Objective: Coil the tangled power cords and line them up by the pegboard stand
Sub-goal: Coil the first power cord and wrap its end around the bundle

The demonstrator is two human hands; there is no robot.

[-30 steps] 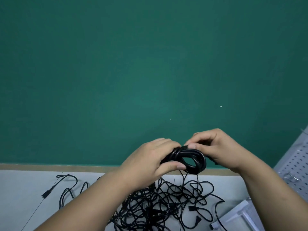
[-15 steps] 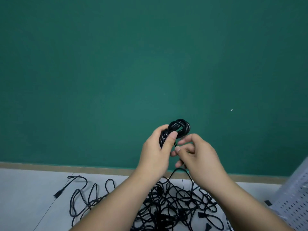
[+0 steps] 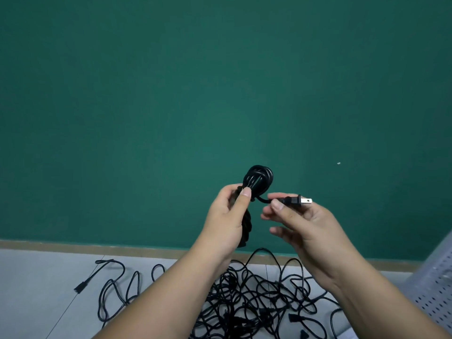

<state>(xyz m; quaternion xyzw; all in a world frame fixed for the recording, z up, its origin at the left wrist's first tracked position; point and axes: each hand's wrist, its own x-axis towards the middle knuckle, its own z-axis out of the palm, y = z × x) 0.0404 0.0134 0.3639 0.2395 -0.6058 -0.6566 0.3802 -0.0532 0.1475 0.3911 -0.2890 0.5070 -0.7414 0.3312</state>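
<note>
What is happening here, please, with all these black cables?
A person is coiling power cords by hand. The left hand grips a coiled black power cord, held up in front of the green wall. The right hand pinches that cord's two-prong plug. A tangled pile of cords lies below on the grey surface, not yet coiled. The white pegboard stand is at the right edge.

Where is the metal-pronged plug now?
In the head view, right of centre: the right hand pinches the plug, beside the coiled cord in the left hand.
</note>
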